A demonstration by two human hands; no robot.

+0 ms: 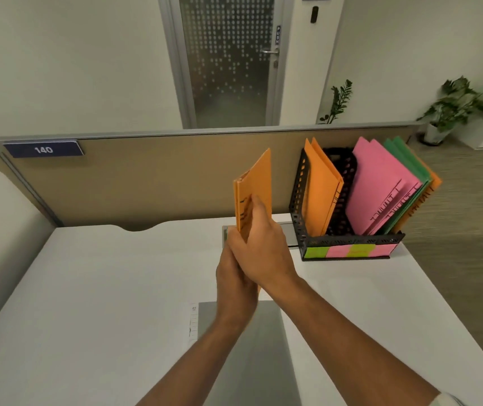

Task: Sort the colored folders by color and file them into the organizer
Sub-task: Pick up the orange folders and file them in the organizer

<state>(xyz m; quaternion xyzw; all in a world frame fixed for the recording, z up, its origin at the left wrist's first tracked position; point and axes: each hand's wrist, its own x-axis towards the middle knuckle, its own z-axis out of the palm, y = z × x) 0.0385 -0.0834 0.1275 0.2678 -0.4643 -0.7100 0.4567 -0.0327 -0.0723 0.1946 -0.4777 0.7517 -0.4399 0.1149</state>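
While aloft, 1 orange folder [259,183]

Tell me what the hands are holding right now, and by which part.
Both hold one orange folder, upright, by its lower end. The right hand grips the lower front face; the left hand clasps the bottom edge, partly hidden behind the right.

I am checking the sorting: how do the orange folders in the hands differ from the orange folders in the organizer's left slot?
The held orange folders are gripped by the left hand and right hand; the filed orange folders stand in the organizer, untouched. The held ones are left of the organizer; the filed ones are inside it. Both are orange with black writing.
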